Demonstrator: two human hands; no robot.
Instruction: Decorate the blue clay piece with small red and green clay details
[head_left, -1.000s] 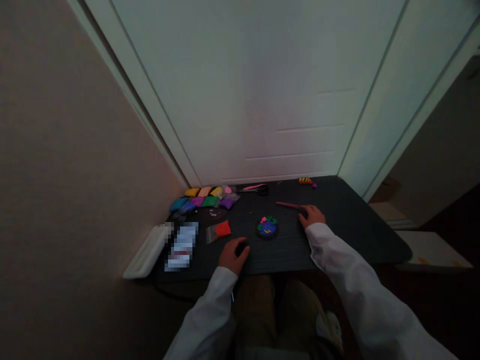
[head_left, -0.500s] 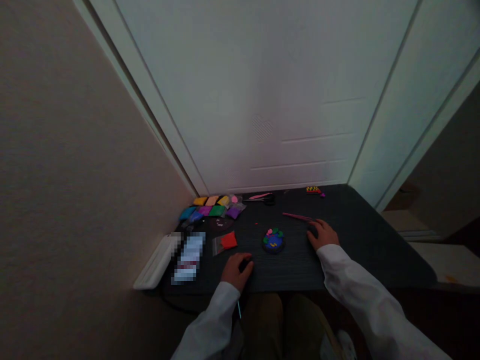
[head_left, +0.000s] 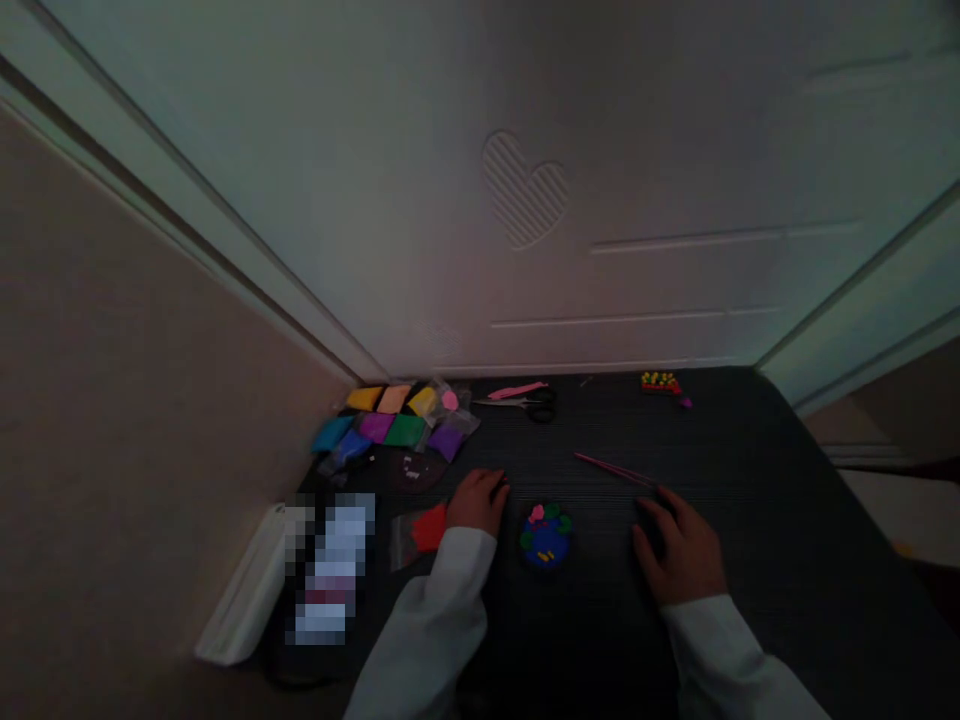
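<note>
My left hand [head_left: 477,502] is over the table beside the red clay packet [head_left: 429,528]. Its thumb and forefinger come together at the tips; whatever is between them is too small to make out. My right hand [head_left: 684,548] rests on the table, fingers apart and holding nothing. Its forefinger is close to the near end of the pink tweezers [head_left: 611,467]. Between my hands sits a small round clay pond [head_left: 546,540], blue with green leaves, a pink flower and yellow bits.
Clay packets in several colours [head_left: 405,431] lie at the back left, with scissors [head_left: 517,403] beside them. A dark disc with pale bits [head_left: 417,470] lies nearer. A blurred bright rectangle [head_left: 337,570] and a white bar [head_left: 247,590] are at left. A yellow-topped red piece [head_left: 660,382] is back right.
The view has tipped and come closer to the table. My left hand has moved forward, from in front of the red packet to its right side. My right hand stays near the tweezers.
</note>
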